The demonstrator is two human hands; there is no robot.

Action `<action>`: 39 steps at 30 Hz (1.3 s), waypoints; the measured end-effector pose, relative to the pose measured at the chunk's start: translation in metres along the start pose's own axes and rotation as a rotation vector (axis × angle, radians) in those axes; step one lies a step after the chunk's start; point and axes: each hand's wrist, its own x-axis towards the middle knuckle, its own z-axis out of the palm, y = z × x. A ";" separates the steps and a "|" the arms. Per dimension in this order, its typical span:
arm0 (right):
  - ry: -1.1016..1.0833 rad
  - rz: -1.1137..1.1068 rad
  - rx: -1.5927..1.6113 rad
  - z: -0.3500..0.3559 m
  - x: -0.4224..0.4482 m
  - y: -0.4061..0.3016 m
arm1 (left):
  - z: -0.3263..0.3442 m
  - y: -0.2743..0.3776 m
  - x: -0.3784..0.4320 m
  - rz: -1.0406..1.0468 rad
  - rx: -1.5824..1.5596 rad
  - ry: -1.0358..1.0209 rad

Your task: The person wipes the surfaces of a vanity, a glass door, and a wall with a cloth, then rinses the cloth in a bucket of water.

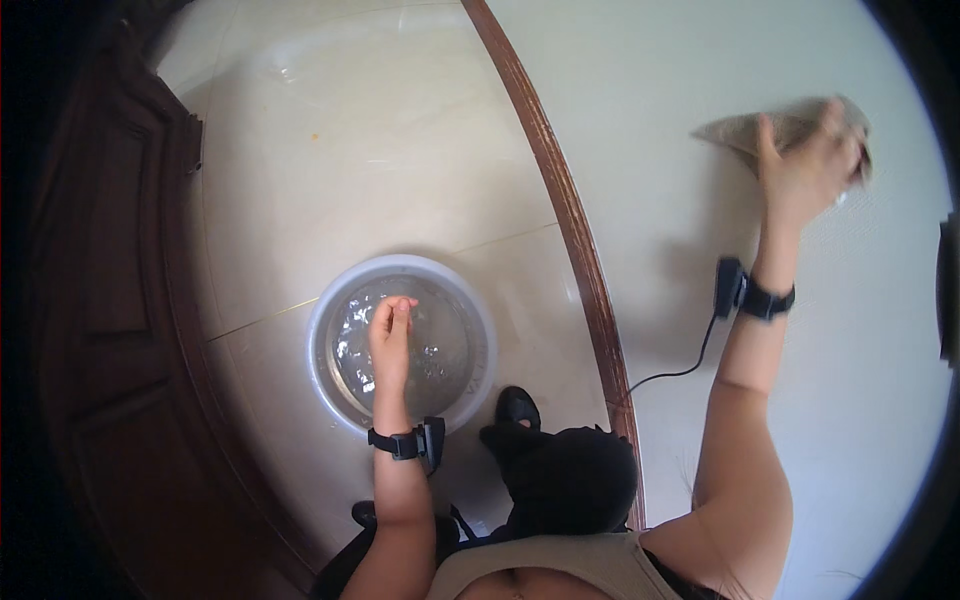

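Observation:
Against the pale wall point(675, 210) at the upper right, my right hand point(814, 161) presses a brownish-grey cloth point(739, 133); hand and cloth are slightly blurred. Small drops or wet marks show on the wall beside the wrist. My left hand point(391, 334) is held over a light plastic basin point(319, 315) of water, its fingers curled together; I see nothing in it. The water point(442, 330) ripples and reflects light. Each wrist wears a black strap with a small device, and a cable hangs from the right one.
The basin stands on glossy beige floor tiles point(360, 195), just ahead of my black shoe point(517, 409). A worn brown wooden baseboard point(559, 180) runs between floor and wall. To the left is a dark panelled wooden door point(112, 262). A dark object point(949, 289) sits at the right edge.

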 end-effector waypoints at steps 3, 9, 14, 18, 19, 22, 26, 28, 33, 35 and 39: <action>-0.130 -0.175 -0.157 0.020 -0.015 0.007 | -0.001 -0.005 0.002 0.043 -0.031 -0.003; -0.761 -0.591 -0.198 0.014 -0.159 -0.057 | 0.000 0.005 0.007 0.122 -0.075 -0.023; -0.989 -0.774 0.113 0.016 -0.201 -0.058 | 0.004 0.010 0.007 0.125 0.026 -0.071; -0.667 -0.478 0.138 0.012 -0.113 -0.029 | 0.006 0.012 0.014 0.161 -0.101 -0.048; -0.539 -0.462 0.119 0.008 -0.077 -0.014 | 0.008 0.015 0.015 0.162 -0.120 -0.049; -0.315 -0.395 -0.005 -0.029 0.035 0.024 | 0.019 0.030 0.018 0.169 -0.150 -0.098; -0.140 -0.267 -0.219 -0.043 0.089 0.069 | 0.030 0.031 0.014 0.155 -0.157 -0.159; -0.135 -0.197 -0.194 -0.042 0.081 0.065 | 0.031 0.025 0.014 0.132 -0.142 -0.135; -0.547 -0.373 -0.029 -0.033 -0.035 0.005 | 0.030 0.012 0.018 0.087 -0.211 -0.108; -0.663 -0.416 0.225 -0.028 -0.098 -0.004 | 0.034 0.017 0.017 0.097 -0.191 -0.117; -0.837 -0.651 0.242 -0.032 -0.147 -0.001 | 0.044 0.027 0.019 0.114 -0.250 -0.155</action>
